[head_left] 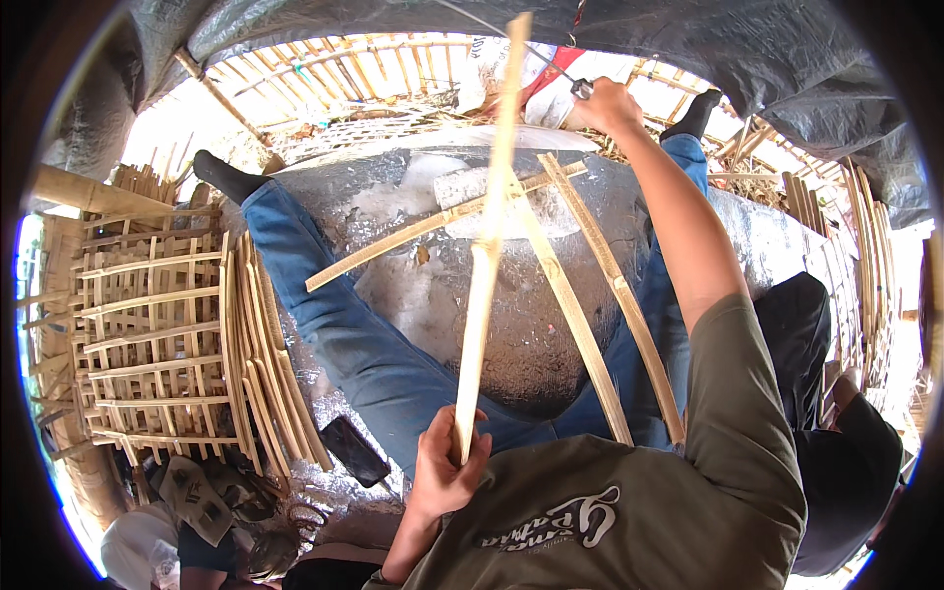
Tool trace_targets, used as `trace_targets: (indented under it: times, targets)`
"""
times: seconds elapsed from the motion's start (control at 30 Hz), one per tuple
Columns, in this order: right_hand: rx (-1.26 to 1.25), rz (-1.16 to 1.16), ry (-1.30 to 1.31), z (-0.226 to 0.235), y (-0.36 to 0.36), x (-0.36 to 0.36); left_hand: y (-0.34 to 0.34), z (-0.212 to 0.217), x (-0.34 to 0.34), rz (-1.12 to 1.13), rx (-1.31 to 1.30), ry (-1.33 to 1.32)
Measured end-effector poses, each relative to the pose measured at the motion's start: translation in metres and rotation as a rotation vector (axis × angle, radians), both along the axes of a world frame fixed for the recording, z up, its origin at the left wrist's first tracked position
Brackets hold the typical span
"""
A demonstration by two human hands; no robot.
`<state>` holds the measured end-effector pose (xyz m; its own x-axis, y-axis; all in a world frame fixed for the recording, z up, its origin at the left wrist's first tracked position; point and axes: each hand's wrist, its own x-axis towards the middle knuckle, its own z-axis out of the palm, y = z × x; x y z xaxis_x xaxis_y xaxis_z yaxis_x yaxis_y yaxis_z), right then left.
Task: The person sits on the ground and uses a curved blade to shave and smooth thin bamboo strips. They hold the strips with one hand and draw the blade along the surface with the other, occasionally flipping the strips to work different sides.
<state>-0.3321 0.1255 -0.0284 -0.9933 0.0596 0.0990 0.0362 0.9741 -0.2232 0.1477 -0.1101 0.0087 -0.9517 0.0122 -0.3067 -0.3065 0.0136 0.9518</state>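
Note:
My left hand (449,464) is closed round the lower end of a long split-bamboo strip (489,221), which rises away from me at a slight tilt. High at the upper right, my right hand (607,106) grips the dark handle of a long, thin-bladed knife (526,44). Its blade runs up and left behind the top of the strip, seen nearly edge-on; whether they touch I cannot tell. Between my spread legs lie more bamboo strips: one strip (393,238) slants across, and two strips (575,315) (634,307) run toward my lap. Beneath them sits a pale block (460,185).
At the left stand a bamboo lattice (152,315) and a bundle of split strips (261,364). A phone (352,452) lies beside my left thigh. Another person in dark clothing (846,472) sits close on my right. Dark plastic sheeting (678,39) hangs overhead.

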Motion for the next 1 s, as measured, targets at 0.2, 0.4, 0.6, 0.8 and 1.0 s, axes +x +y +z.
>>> trace_targets:
  times: [0.2,0.4,0.6,0.8,1.0]
  targets:
    - [-1.177,0.059,-0.857,0.005,0.01,0.002,-0.007,-0.013,-0.018,0.153,0.042,-0.109]
    - [-1.322,0.1,-1.076,0.027,0.026,0.024,-0.017,-0.02,-0.035,0.01,-0.38,0.015]
    - [-1.099,0.192,-1.167,0.034,0.036,0.026,-0.023,-0.016,-0.053,-0.051,-0.407,0.038]
    - [-0.995,0.255,-1.243,0.032,0.034,0.03,-0.039,-0.011,-0.064,-0.067,-0.511,0.029]
    - [-1.003,0.225,-1.196,0.029,0.029,0.029,-0.056,-0.002,-0.066,-0.14,-0.515,0.02]
